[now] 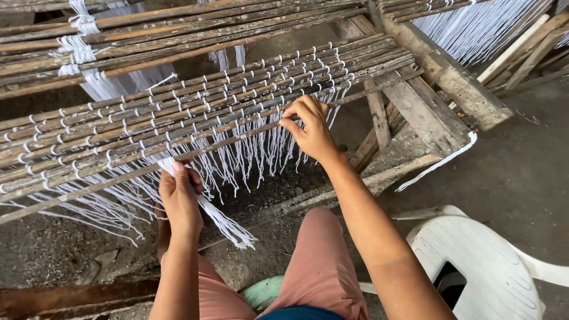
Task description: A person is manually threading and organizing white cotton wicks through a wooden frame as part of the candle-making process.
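A mat of thin brown sticks (pixel 178 112) lies across a wooden frame, tied in rows by white strings (pixel 249 157) that hang below its near edge. My left hand (pixel 179 198) grips a bundle of white strings (pixel 222 222) just under the nearest stick (pixel 118 176), at the left. My right hand (pixel 309 127) pinches that same stick and a string further right, fingertips on the mat's near edge.
A heavy wooden beam (pixel 447 74) and slanted planks (pixel 415 115) form the frame at the right. More sticks and white string (pixel 80 50) lie at the back. A white plastic chair (pixel 486 266) stands at lower right. I sit on a green stool (pixel 261 291) over a dirt floor.
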